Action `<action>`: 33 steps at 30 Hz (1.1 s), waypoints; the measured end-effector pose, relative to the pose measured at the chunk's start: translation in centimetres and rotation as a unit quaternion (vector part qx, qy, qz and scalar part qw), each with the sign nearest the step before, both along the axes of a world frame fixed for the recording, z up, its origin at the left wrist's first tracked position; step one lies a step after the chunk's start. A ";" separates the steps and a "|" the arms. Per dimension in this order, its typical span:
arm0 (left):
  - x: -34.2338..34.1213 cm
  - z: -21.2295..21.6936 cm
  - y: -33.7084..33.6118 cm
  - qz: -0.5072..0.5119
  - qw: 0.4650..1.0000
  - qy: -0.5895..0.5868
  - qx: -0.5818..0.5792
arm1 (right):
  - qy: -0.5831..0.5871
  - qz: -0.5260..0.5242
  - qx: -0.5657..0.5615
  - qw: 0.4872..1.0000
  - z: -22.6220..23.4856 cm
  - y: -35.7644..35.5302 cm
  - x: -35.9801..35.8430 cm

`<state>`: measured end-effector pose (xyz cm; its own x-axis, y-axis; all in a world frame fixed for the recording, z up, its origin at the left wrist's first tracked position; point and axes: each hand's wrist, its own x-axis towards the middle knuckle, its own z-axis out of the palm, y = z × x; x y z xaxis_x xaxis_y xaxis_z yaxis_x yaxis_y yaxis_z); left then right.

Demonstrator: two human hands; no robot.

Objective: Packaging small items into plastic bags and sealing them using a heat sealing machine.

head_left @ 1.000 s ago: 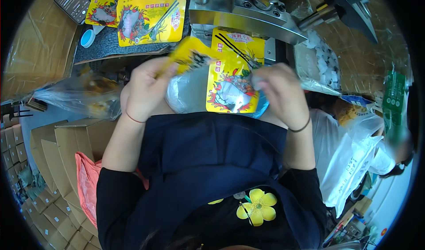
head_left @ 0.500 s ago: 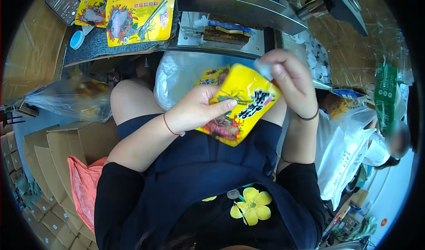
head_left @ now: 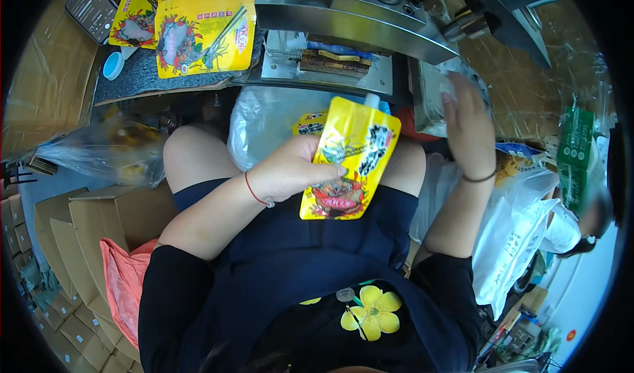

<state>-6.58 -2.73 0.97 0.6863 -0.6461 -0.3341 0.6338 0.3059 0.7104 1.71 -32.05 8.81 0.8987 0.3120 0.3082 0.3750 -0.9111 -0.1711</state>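
Note:
My left hand [head_left: 294, 170] grips a yellow spouted pouch [head_left: 349, 158] by its left edge, holding it upright over my lap with the white spout at the top. My right hand [head_left: 467, 119] is raised to the right of the pouch, fingers up near a clear plastic bag of small white pieces [head_left: 432, 96]; whether it holds anything there is unclear. A clear bag with more yellow pouches [head_left: 271, 125] lies between my knees behind the held pouch.
A metal machine [head_left: 356, 16] spans the top. Yellow pouches [head_left: 201, 36] lie on a dark mat at upper left, beside a phone [head_left: 91, 8] and a small blue cap [head_left: 113, 66]. Cardboard boxes [head_left: 72, 221] stand at left, white plastic bags [head_left: 522, 241] at right.
My right hand let go of the pouch's spout and moved right and up toward the clear bag. My left hand keeps the pouch, now lower and more upright.

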 end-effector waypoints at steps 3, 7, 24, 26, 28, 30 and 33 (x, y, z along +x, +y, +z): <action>2.3 0.8 0.9 0.066 0.998 -0.007 -0.011 | 0.028 -0.138 -0.206 0.969 -3.7 -5.2 2.3; 5.5 1.1 1.9 0.092 0.996 0.012 -0.008 | 0.022 -0.101 -0.116 0.988 -4.3 -3.9 4.2; 2.7 0.9 12.7 0.245 0.564 -0.535 0.579 | -0.082 -0.073 0.074 0.991 -5.1 -3.5 3.1; 2.0 1.3 11.7 0.279 0.643 -0.446 0.557 | -0.125 -0.081 0.080 0.986 -4.5 -3.2 2.9; 0.7 2.1 9.3 0.278 0.861 -0.291 0.312 | -0.166 -0.083 0.085 0.979 -3.7 -2.3 2.2; 0.6 1.5 7.4 0.224 0.868 -0.306 0.319 | -0.029 -0.055 0.265 0.962 -2.5 -1.2 0.9; 0.5 1.7 4.4 0.156 0.900 -0.283 0.292 | 0.169 0.103 0.403 0.893 -1.2 3.4 -1.4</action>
<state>-6.05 1.63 2.65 0.9708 -0.2201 -0.0952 0.0688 -0.1244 0.9898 0.33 -28.66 7.59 0.9322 0.2804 0.2289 0.3228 -0.3580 -0.8762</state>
